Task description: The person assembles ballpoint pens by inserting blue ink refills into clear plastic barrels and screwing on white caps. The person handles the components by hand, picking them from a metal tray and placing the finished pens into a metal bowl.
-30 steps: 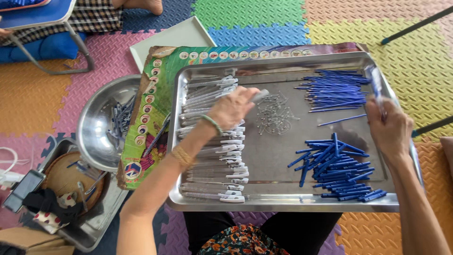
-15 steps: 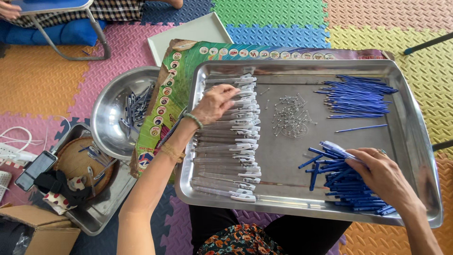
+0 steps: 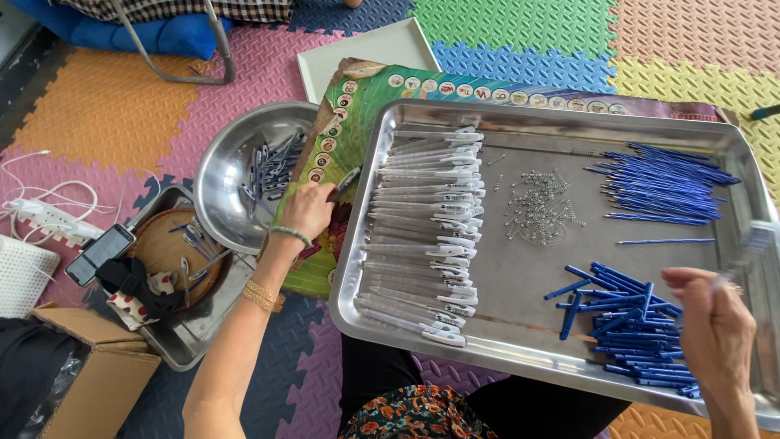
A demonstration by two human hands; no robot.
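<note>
Left hand off the tray, right hand lifted with a pen part.

My left hand [image 3: 307, 210] has left the rows of white-and-grey plastic pen barrels [image 3: 426, 228] it touched half a second ago; it now sits over the tray's left rim beside the round steel bowl [image 3: 231, 183], grip narrow, pinching a small dark pen piece [image 3: 348, 180]. My right hand [image 3: 715, 333] has come up from the near pile of blue plastic pen refills [image 3: 630, 321] and holds a blurred pale pen part [image 3: 751, 244] above the rectangular steel tray [image 3: 520, 280]. Small metal springs [image 3: 540, 207] and far blue refill pile [image 3: 662, 187] lie unchanged.
</note>
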